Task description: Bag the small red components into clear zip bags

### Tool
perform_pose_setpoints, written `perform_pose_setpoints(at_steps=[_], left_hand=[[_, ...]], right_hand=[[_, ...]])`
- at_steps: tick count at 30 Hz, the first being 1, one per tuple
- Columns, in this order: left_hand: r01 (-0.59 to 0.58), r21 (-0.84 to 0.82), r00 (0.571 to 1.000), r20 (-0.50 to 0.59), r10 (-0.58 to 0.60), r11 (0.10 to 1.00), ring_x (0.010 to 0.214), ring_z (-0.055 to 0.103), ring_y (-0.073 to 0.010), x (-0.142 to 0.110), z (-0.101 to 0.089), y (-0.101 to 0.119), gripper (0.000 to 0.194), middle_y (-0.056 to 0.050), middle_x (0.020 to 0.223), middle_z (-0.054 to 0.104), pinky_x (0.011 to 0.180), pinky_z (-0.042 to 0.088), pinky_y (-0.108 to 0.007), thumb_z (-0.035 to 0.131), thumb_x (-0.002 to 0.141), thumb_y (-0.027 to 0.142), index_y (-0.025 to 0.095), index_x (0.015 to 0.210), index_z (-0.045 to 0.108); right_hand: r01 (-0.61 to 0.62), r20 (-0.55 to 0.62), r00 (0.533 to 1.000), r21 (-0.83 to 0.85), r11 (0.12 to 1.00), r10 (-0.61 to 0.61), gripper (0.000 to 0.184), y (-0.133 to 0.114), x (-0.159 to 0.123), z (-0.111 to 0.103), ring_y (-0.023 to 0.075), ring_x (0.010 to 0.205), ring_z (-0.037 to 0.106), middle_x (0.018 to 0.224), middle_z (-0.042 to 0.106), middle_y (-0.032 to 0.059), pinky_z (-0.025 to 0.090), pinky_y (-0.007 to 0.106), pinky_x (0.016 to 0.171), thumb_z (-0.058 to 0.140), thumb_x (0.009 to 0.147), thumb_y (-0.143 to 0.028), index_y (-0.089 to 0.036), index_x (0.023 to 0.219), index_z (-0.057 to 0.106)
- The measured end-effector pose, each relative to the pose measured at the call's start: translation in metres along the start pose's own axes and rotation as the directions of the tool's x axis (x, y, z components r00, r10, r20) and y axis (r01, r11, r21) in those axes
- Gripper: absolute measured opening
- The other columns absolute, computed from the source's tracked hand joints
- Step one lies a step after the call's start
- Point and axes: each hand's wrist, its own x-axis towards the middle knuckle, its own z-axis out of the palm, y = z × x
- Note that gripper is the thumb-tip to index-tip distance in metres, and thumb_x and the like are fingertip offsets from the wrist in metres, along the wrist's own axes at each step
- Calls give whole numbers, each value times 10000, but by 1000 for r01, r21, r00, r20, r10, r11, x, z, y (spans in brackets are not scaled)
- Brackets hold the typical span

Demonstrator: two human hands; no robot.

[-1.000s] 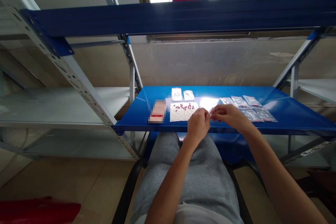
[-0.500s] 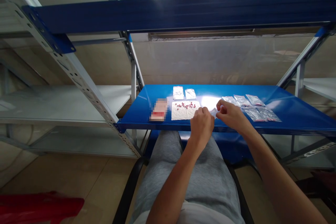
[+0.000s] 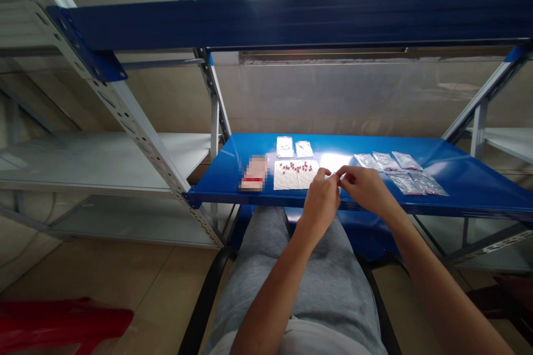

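Now both my hands are up at the near edge of the shelf, and they meet in the middle. My left hand [image 3: 320, 208] and my right hand [image 3: 366, 188] are close, and their fingertips [image 3: 333, 176] come together in a small pinch. My grip looks closed from both sides, on a small pale thing [image 3: 337, 177]. It is so tiny, and my fingers hide so much of it, that I can't tell just what it is. It sits above the near edge of the blue metal shelf [image 3: 478, 199], just right of a white sheet [image 3: 295, 182].

Lots of little red beads [image 3: 295, 166] lie along the top part of that sheet. My left hand is the one nearest to it. Left of the sheet is a blurred pack [image 3: 255, 173] with a red stripe. Two clear bags [image 3: 285, 147] lie by the far edge, behind the sheet. Five more clear bags [image 3: 386, 161] lie in a group on the right side, close to my right hand, with bits of red in some of them.

Under my arms I see my grey trousers [image 3: 316, 283] and the black arm of my chair [image 3: 204, 299]. A red thing [image 3: 58, 327] lies on the floor [image 3: 166, 283] at the lower left.
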Motion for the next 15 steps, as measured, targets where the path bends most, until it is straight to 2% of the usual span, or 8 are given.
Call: perform_pose_setpoints(at_steps=[5,7,11,15], left_hand=[[106,86,994,7,-107,991,887,692,-247,2,-1,1,294,-145,915,695,825,553,-360,447,949,96,107,901,737],[131,85,991,-17,-130,988,872,701,-254,4,-4,0,290,-142,881,716,826,552,-366,467,947,118,116,878,749],[153,-47,985,-69,-156,987,842,715,-244,6,-9,-4,219,-134,936,766,845,560,-367,562,918,162,120,956,774],[100,-233,992,-49,-114,967,796,725,-194,6,-14,-9,248,-77,946,788,779,582,-308,586,899,124,172,1052,774]], right_hand=[[60,-5,998,-74,995,-61,273,-8,-2,0,167,603,583,640,667,22,333,269,612,483,824,-143,-180,915,738],[77,-17,997,-83,994,-79,269,-10,-2,-2,169,595,576,641,662,22,330,271,610,482,827,-138,-185,925,728],[109,-11,994,-54,993,-109,243,-10,-4,-4,171,588,583,649,661,11,334,267,601,487,842,-139,-200,959,691],[104,-1,995,47,993,-104,216,-11,-5,-5,175,601,614,662,673,-1,371,259,600,530,846,-157,-215,1029,628]])
